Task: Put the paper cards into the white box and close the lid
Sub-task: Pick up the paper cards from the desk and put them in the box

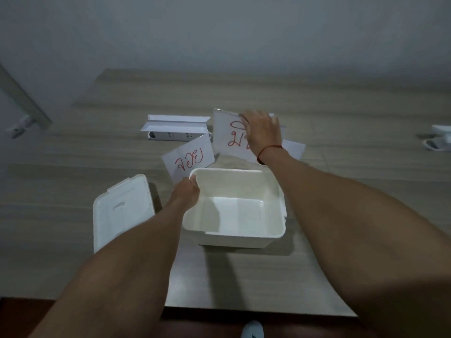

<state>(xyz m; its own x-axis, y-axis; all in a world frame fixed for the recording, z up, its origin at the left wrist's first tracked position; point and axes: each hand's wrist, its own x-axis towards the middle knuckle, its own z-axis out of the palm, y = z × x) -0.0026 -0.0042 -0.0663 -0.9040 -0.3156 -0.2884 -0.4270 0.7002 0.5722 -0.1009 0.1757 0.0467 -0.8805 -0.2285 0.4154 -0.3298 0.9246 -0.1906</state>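
1. Our left hand [186, 191] grips the upper-left corner of the open white box [234, 213], fingers curled over its rim, at the centre of the frame.
2. Our right hand [262, 132] lifts a paper card [225, 132] with red handwriting just above the box's far edge; the fingers pinch the card's right side and it stands tilted up off the wooden table [341, 132].
3. A red string bracelet [269, 150] circles the right wrist.
4. A second paper card [189, 158], also marked in red, lies flat on the table, its near corner running behind the box's upper-left corner beside the left hand.
5. Another white sheet [294, 147] peeks out beyond the right wrist; we cannot tell what is written on it.
6. The box's lid [122, 211] lies on the table at left, apart from the box and partly under the left forearm.
7. A white power strip [174, 135] lies in its open carton [175, 120] above the cards.
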